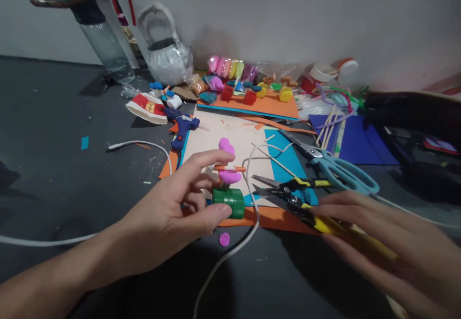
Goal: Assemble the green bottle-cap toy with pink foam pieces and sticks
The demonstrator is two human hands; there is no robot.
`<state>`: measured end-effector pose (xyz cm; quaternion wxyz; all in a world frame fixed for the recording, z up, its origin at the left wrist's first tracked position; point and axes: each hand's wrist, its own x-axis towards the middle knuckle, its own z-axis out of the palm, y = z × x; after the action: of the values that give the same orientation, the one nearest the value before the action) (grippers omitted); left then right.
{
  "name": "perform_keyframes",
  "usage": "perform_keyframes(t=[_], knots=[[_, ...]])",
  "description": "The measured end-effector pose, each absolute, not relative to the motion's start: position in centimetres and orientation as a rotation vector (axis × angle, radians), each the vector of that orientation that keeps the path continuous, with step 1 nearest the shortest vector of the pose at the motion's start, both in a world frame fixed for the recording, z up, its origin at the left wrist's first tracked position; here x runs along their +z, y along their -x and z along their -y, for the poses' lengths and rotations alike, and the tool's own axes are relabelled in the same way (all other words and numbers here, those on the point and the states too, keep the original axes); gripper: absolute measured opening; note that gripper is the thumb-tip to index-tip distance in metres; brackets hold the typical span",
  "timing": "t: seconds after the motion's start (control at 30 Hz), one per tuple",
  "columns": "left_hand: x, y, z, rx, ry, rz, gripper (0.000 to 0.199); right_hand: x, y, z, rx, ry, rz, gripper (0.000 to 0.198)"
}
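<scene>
My left hand (180, 203) grips a small green cap-shaped base (230, 202) between thumb and fingers; pink clay pieces (227, 161) and an orange-and-white stick (230, 168) rise from it. My right hand (378, 242) holds yellow-handled wire cutters (302, 201) with the blades apart and pointing left toward the green base, a short gap away. A small pink clay blob (224, 239) lies on the dark table just below the base.
Blue-handled scissors (334, 165) lie right of the beige sheet (237, 139). A blue glue gun (182, 129) and its white cord (230, 251) cross the work area. Clay pieces on an orange sheet (284, 110), sticks, a water bottle (104, 45) and a foil-wrapped kettle shape (167, 52) stand behind.
</scene>
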<state>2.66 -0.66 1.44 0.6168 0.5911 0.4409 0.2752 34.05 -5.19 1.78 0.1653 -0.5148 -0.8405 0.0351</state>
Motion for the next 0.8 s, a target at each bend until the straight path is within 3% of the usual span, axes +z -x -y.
perform_keyframes(t=[0.1,0.3,0.43,0.63,0.8], knots=[[1.6,-2.7,0.7,0.727,-1.494,-1.072,0.064,1.2,-33.1,4.4,0.181,1.328,2.625,0.016],[2.3,-2.7,0.9,0.656,-1.547,-1.153,0.079,-0.4,-31.7,4.6,0.065,1.458,2.750,0.011],[2.2,-3.0,1.1,0.649,-1.497,-1.122,0.076,1.3,-30.8,5.1,0.129,1.373,2.643,0.020],[2.2,-3.5,1.8,0.652,-1.482,-1.103,0.068,4.0,-27.3,5.5,-0.235,1.149,2.326,0.029],[2.6,-3.8,2.1,0.576,-1.450,-1.016,0.072,4.2,-25.3,4.4,-0.296,0.926,2.407,0.035]])
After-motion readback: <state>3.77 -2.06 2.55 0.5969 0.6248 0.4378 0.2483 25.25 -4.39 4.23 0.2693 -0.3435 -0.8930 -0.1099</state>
